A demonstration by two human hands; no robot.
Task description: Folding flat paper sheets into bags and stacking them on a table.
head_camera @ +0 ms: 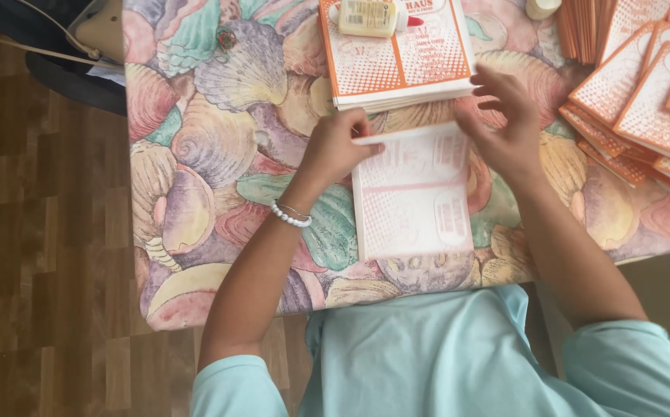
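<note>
A pale paper sheet with faded orange print [412,205] lies flat on the shell-patterned tablecloth [211,147] in front of me. My left hand [335,147], with a white bead bracelet at the wrist, pinches the sheet's top left corner. My right hand [505,127] rests with fingers spread at the sheet's top right edge, pressing or folding it. Just beyond the sheet lies a stack of orange-and-white printed sheets [397,62] with a glue bottle [373,17] on top.
Several finished orange-printed paper bags [644,100] are piled at the right of the table. A small pale container [542,8] stands at the far edge. Wooden floor [42,270] lies to the left, with a dark chair base and cable at the upper left.
</note>
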